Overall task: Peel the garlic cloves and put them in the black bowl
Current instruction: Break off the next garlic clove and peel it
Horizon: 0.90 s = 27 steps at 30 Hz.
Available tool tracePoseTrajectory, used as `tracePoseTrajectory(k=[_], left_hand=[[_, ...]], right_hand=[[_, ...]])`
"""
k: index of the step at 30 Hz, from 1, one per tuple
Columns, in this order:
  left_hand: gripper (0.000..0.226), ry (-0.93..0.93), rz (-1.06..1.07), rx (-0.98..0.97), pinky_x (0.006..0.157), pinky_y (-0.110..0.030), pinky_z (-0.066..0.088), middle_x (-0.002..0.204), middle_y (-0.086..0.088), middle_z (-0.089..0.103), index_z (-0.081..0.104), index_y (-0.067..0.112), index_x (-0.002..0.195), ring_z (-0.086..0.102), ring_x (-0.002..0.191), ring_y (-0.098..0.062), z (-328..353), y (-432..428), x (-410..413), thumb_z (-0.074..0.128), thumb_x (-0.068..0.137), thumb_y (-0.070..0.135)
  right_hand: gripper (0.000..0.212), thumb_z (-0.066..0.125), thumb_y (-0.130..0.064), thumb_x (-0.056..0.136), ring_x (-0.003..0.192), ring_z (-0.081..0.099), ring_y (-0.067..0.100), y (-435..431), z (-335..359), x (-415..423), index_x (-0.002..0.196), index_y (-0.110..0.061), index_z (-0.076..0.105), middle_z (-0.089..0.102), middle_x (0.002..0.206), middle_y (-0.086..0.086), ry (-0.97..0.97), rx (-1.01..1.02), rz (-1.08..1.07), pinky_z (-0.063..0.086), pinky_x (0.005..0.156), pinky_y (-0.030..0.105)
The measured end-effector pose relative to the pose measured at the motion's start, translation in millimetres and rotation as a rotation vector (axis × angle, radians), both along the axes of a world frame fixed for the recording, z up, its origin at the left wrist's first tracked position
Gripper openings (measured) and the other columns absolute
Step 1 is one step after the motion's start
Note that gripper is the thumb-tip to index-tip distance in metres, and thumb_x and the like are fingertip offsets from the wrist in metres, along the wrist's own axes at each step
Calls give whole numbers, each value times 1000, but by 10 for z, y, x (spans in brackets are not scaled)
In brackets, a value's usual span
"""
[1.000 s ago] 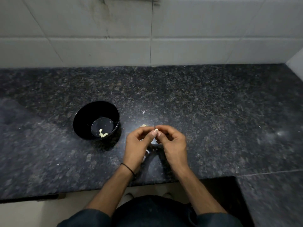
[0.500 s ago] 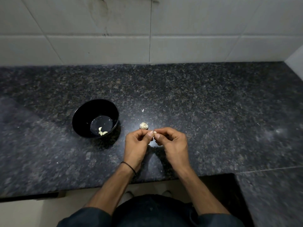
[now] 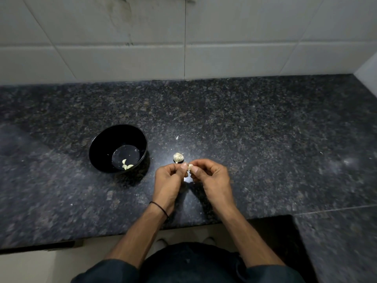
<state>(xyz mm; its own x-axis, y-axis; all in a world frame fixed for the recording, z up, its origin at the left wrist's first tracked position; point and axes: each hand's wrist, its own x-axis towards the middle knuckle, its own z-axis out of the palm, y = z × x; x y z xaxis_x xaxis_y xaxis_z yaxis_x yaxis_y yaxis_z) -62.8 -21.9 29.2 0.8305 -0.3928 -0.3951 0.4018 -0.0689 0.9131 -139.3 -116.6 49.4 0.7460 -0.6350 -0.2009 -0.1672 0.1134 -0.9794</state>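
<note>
Head view | left hand [image 3: 167,180] and right hand [image 3: 212,176] both pinch one garlic clove [image 3: 190,166] above tabletop [image 3: 265,139] | garlic bulb [image 3: 178,157] just at 12 o'clock | black bowl [image 3: 114,137] at 10 o'clock, peeled cloves [image 3: 126,165] inside | best: nick skin at tip, strip lightly, avoid crushing.

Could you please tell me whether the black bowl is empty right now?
No, a few pale peeled cloves lie on the bottom of the black bowl.
</note>
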Motion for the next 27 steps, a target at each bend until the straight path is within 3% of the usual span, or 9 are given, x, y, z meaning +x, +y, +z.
tracePoseTrajectory(k=[3, 7, 11, 15, 18, 21, 23, 27], left_hand=[[25, -178, -36, 84, 64, -27, 44, 63, 6, 64, 72, 14, 74, 53, 63, -8, -30, -2, 29, 64, 97, 17], [26, -256, -111, 160, 66, -28, 42, 63, 12, 64, 71, 16, 77, 54, 64, -5, -114, -15, 38, 62, 99, 25], [35, -86, -117, 85, 59, -35, 35, 57, 6, 50, 65, 19, 65, 41, 58, -14, -113, -25, 25, 62, 97, 33], [37, 96, -133, 20, 48, -21, 26, 61, 2, 44, 58, 17, 67, 32, 53, -7, -39, -45, 19, 55, 103, 24], [35, 102, -164, 46, 49, -24, 30, 64, -1, 46, 57, 13, 72, 35, 55, -12, -49, -26, 25, 55, 102, 30], [33, -282, -238, 332, 64, -35, 39, 71, -3, 60, 56, 9, 77, 53, 66, -22, -54, -1, 44, 56, 99, 33], [23, -594, -261, 524, 69, -33, 33, 83, -4, 61, 53, 11, 81, 54, 79, -23, -19, -11, 40, 54, 101, 22], [18, -795, -347, 647, 78, -34, 34, 99, -16, 60, 54, 4, 97, 52, 93, -32, 28, -58, 59, 46, 102, 18]], right_hand=[[8, 71, -9, 92, 78, 69, 9, -1, -12, 11, 92, -15, 76, 76, 84, -1, 15, -41, 8, 54, 74, 23], [7, 71, -13, 91, 74, 67, 6, -7, -38, 10, 87, -18, 74, 74, 79, -6, 34, -160, -11, 51, 69, 19], [8, 71, -11, 90, 75, 67, 7, -23, -61, 3, 87, -18, 74, 74, 79, -6, 37, -215, -7, 52, 70, 21], [10, 70, -3, 90, 71, 65, 12, -36, -48, 16, 85, -11, 74, 73, 76, 2, 15, 18, -22, 54, 70, 27], [12, 68, -2, 91, 70, 62, 14, -32, -59, 21, 83, -10, 73, 70, 74, 4, 30, 106, -14, 52, 70, 32], [10, 68, -9, 92, 69, 62, 10, -49, -84, 13, 83, -14, 71, 70, 73, -3, 102, -100, 45, 51, 69, 24], [10, 68, -17, 92, 70, 63, 11, -54, -81, 21, 83, -18, 69, 69, 73, -4, 173, -255, 73, 49, 68, 22], [15, 62, -24, 97, 64, 55, 2, -48, -73, 56, 83, -20, 61, 62, 69, -8, 241, -375, 119, 41, 59, 16]])
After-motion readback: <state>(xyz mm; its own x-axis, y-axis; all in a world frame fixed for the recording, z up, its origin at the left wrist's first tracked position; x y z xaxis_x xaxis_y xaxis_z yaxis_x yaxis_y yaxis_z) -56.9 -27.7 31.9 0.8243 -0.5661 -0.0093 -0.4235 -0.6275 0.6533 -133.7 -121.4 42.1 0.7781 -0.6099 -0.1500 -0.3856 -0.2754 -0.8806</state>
